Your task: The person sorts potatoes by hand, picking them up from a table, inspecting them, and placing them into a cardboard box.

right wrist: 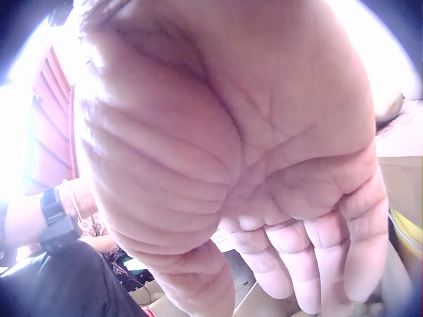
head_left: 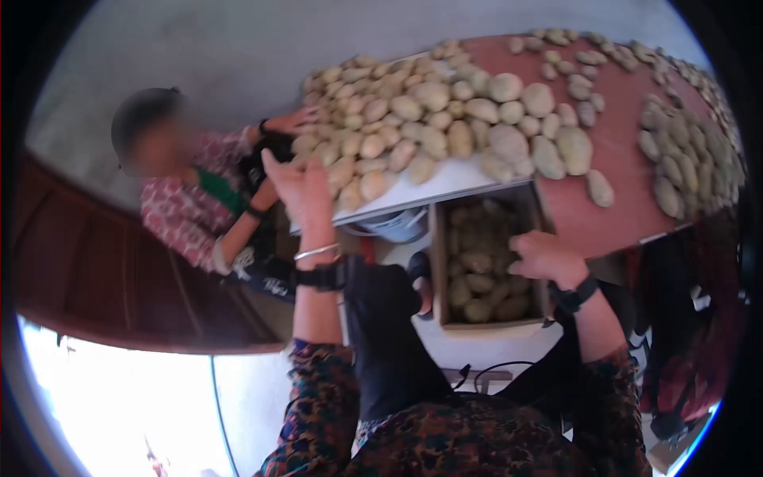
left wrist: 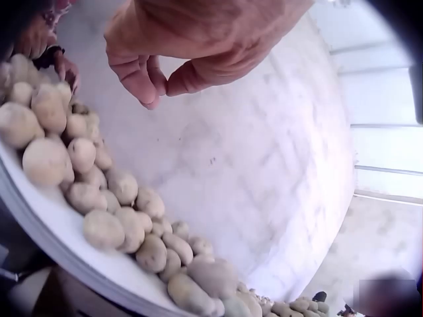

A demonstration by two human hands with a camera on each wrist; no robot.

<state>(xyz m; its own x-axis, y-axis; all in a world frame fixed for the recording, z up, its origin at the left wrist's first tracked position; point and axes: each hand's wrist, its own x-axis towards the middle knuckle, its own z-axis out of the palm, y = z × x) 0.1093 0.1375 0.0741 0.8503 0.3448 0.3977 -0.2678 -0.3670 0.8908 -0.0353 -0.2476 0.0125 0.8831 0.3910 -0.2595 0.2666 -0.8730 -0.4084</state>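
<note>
My left hand [head_left: 306, 195] is raised near the front left edge of the heaped potatoes [head_left: 381, 119]. In the left wrist view this hand [left wrist: 198, 49] has loosely bent fingers, the thumb tip close to a fingertip, with nothing held between them. Over the right side of a cardboard box [head_left: 543, 298] hangs my right hand [head_left: 548, 258]. More potatoes [head_left: 481, 282] fill that box. The right wrist view shows the palm of this hand [right wrist: 264, 158] bare, its fingers relaxed and slightly bent.
Another person [head_left: 199, 191] sits at the left, a hand [head_left: 294, 121] at the heap. A white tabletop [head_left: 413, 193] meets a reddish one [head_left: 612, 159], which bears a separate potato pile [head_left: 687, 159]. A bucket [head_left: 401, 226] stands beneath the table edge, left of the box.
</note>
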